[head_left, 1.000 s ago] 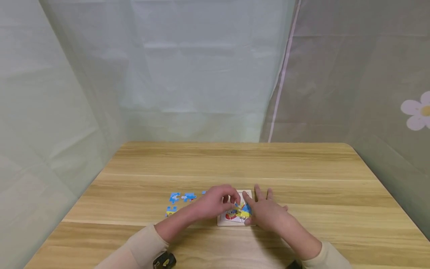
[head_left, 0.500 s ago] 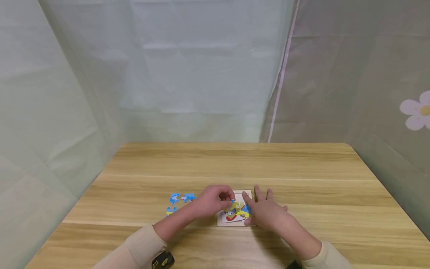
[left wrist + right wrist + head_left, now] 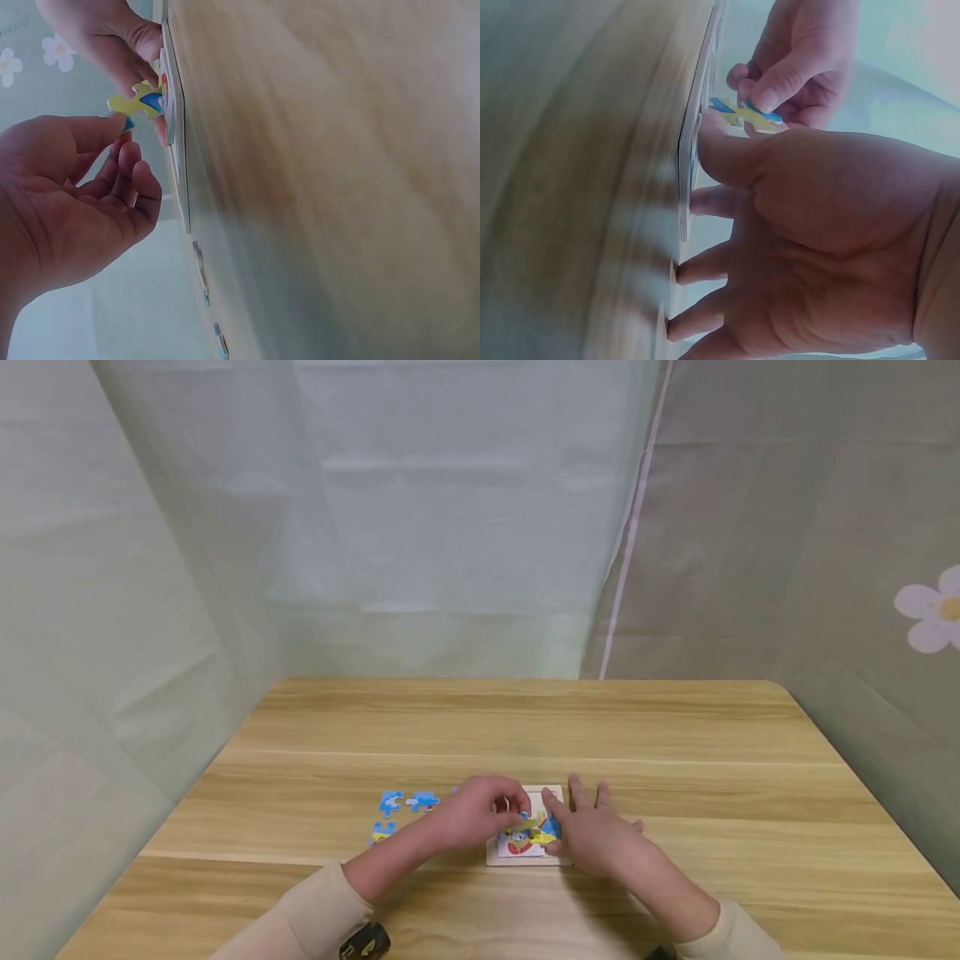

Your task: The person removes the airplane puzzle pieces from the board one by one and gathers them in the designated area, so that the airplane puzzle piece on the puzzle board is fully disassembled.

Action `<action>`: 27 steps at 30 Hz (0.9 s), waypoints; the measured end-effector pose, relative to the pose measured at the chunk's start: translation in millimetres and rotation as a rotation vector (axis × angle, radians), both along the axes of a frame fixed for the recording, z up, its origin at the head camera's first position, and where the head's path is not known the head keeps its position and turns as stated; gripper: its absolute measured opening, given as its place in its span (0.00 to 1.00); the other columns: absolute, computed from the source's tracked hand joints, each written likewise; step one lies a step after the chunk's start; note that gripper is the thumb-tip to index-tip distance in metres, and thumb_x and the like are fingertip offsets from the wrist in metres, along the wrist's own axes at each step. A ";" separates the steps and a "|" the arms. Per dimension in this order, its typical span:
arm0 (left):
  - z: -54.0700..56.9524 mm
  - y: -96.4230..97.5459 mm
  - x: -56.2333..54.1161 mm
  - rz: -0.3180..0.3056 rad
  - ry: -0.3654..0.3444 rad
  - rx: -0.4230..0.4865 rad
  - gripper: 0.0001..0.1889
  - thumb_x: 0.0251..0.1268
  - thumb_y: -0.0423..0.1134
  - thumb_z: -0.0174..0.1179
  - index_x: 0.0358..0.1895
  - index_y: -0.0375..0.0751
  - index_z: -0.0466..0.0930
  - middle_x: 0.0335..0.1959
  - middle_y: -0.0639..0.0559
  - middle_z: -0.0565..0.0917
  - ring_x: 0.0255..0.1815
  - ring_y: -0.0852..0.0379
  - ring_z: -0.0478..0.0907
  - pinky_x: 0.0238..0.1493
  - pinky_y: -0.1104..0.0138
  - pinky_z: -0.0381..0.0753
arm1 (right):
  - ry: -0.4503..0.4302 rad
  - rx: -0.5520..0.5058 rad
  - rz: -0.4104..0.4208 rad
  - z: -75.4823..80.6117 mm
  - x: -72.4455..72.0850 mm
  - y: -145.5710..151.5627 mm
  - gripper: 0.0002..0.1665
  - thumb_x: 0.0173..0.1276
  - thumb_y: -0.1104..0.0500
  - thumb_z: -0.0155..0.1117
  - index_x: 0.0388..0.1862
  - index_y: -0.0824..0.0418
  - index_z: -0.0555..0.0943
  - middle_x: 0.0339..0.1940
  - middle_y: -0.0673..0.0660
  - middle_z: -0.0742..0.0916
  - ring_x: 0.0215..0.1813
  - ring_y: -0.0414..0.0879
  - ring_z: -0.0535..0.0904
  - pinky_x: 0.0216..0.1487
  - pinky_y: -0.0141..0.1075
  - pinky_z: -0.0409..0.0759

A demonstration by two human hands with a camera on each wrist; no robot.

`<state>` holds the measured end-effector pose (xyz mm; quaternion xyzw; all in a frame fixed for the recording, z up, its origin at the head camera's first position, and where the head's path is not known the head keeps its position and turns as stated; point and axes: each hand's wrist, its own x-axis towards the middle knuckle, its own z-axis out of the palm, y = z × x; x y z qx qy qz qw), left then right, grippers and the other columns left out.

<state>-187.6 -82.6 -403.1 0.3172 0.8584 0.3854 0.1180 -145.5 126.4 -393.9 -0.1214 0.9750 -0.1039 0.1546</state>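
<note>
In the head view my left hand [image 3: 476,810] is over the left side of a small pale jigsaw tray [image 3: 536,799]. Its thumb and fingers pinch a yellow-and-blue jigsaw piece [image 3: 142,101], which stands tilted up over the tray in the left wrist view. My right hand [image 3: 600,835] is spread at the tray's right edge. Its thumb and index finger rest on the tray side, while the other fingertips touch the table in the right wrist view. More joined pieces [image 3: 547,831], yellow, blue and red, lie in the tray, partly hidden by both hands.
Several loose blue and yellow jigsaw pieces [image 3: 422,801] lie on the wooden table [image 3: 675,727] left of the tray, some behind my left forearm. Pale cloth [image 3: 450,527] hangs behind the table and along its sides. A black device [image 3: 365,941] sits by the left sleeve.
My left hand shifted slightly left with the jigsaw piece, then back a little right. The piece's tilt changed, and the picture beneath it sits straighter in the tray. The right hand stays in place.
</note>
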 end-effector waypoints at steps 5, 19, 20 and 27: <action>-0.8 0.1 1.5 0.037 -0.051 0.006 0.06 0.67 0.30 0.63 0.37 0.46 0.83 0.31 0.60 0.80 0.33 0.60 0.75 0.35 0.67 0.76 | -0.010 -0.007 -0.017 -1.8 -0.1 -0.1 0.43 0.70 0.42 0.66 0.80 0.49 0.63 0.81 0.69 0.57 0.75 0.81 0.49 0.42 0.83 0.62; 0.9 3.4 4.4 0.014 0.023 -0.002 0.07 0.66 0.27 0.64 0.35 0.45 0.83 0.29 0.61 0.79 0.30 0.62 0.73 0.32 0.68 0.74 | -0.010 -0.023 -0.016 -2.6 0.5 0.9 0.38 0.74 0.46 0.62 0.80 0.50 0.64 0.81 0.69 0.56 0.75 0.81 0.48 0.43 0.84 0.60; 0.6 3.5 4.8 0.024 0.013 0.003 0.07 0.65 0.27 0.64 0.35 0.45 0.83 0.29 0.61 0.79 0.30 0.62 0.73 0.32 0.68 0.74 | -0.008 -0.024 -0.016 -2.6 0.5 1.0 0.38 0.74 0.46 0.63 0.80 0.50 0.64 0.81 0.69 0.56 0.75 0.81 0.48 0.43 0.84 0.60; -1.8 0.8 5.0 0.152 -0.139 0.047 0.04 0.67 0.29 0.60 0.36 0.41 0.82 0.31 0.54 0.78 0.31 0.57 0.73 0.32 0.66 0.73 | -0.006 -0.034 -0.025 -2.2 0.8 0.5 0.40 0.73 0.45 0.64 0.80 0.49 0.63 0.81 0.69 0.56 0.75 0.81 0.48 0.43 0.84 0.60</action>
